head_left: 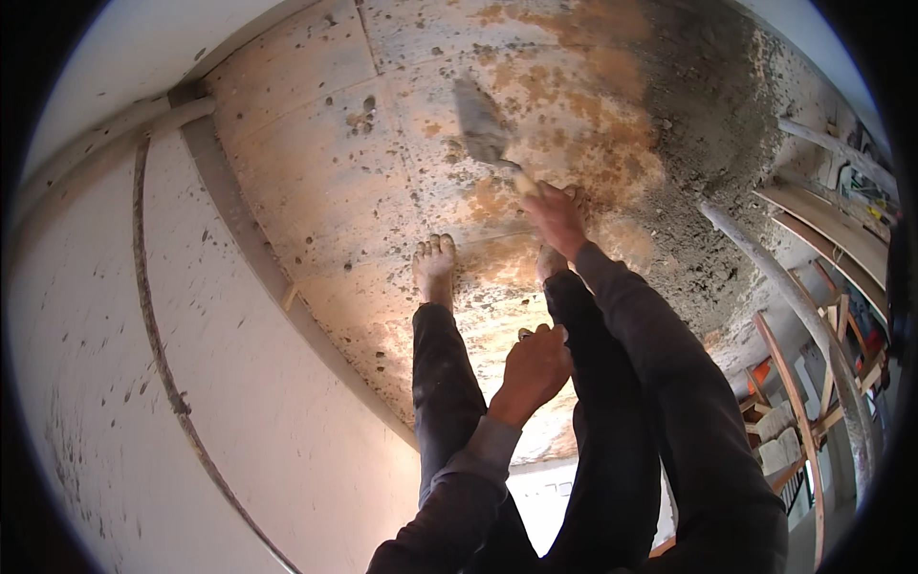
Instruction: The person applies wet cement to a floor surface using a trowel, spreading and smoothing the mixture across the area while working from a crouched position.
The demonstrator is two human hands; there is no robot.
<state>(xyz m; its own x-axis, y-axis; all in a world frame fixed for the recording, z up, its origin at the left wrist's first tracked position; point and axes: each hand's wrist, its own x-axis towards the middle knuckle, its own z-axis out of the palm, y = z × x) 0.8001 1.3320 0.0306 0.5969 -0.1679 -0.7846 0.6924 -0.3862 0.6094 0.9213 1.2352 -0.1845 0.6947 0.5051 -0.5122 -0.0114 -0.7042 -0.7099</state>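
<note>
My right hand is closed round the pale handle of a trowel. The trowel's grey blade points away from me above the stained board floor and is smeared by motion. Between my knees, my left hand is curled up with its back toward me. A small dark bit shows at its knuckles, but what it holds, if anything, is hidden. To the right of the trowel lies a wide patch of wet grey mortar, partly spread over the boards.
My bare left foot stands on the boards; the other is partly behind my right arm. At left rises a pale wall crossed by a thin dark rod. Poles and wooden framing edge the right side.
</note>
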